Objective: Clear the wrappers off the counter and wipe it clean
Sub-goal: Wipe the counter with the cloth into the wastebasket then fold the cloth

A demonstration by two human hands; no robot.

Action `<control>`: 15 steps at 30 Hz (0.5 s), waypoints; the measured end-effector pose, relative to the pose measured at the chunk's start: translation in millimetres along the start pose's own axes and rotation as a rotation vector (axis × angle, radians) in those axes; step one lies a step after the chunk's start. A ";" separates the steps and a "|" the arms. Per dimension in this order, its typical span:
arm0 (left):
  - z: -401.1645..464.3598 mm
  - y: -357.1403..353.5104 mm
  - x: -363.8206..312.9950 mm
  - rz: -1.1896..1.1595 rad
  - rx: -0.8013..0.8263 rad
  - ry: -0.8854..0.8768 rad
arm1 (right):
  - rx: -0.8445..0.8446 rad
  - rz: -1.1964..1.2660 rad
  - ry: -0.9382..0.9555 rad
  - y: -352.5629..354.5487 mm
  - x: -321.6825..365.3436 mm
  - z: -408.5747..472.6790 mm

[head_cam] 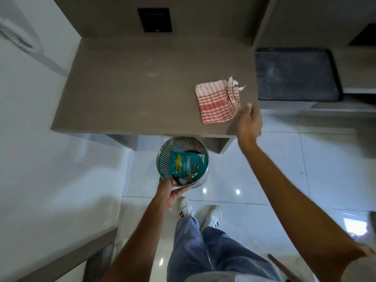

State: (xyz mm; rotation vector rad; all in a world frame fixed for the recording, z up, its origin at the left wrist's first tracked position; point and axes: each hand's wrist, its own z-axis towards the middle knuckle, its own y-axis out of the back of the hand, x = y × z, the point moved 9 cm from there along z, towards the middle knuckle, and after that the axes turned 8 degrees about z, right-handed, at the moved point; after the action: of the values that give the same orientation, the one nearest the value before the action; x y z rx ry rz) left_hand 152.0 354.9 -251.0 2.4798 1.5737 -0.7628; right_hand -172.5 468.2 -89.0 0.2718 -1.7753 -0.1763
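**Wrapper in the bin, cloth lying on the counter**

The left hand (169,192) grips the near rim of a perforated metal bin (181,147), fingers curled over the edge at about 6 o'clock on the bin's circle. The bin sits just in front of the counter's near edge, above the tiled floor (305,159). Inside it, a teal snack wrapper (188,164) lies tilted against the wall on the 3 o'clock side, with some darker, crumpled material below it near the left hand that is too small to identify.

The brown counter (132,92) fills the upper middle of the view. A folded red-and-white striped cloth (216,103) lies flat on it toward the 2 o'clock corner, its frayed white ends pointing toward 1 o'clock.

The right hand (249,123) is extended over the counter's near right corner, just beside the cloth's right edge at about 4 o'clock from the cloth. It is blurred; the fingers look loosely curled and hold nothing that can be seen, and whether they touch the cloth cannot be told.

A dark mesh tray (297,74) rests on a lower shelf at 3 o'clock of the counter. A black panel (155,20) is set in the wall at 12 o'clock.
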 end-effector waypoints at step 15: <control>294.6 -33.6 102.2 0.236 -0.020 0.130 | 0.230 -0.393 -0.685 -97.5 -451.1 10.3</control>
State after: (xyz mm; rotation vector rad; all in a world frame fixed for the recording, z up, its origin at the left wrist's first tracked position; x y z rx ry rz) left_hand 52.9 351.6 -548.6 2.6845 1.2824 -0.5596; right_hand -82.2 499.5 -540.6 0.8012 -2.4097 -0.3795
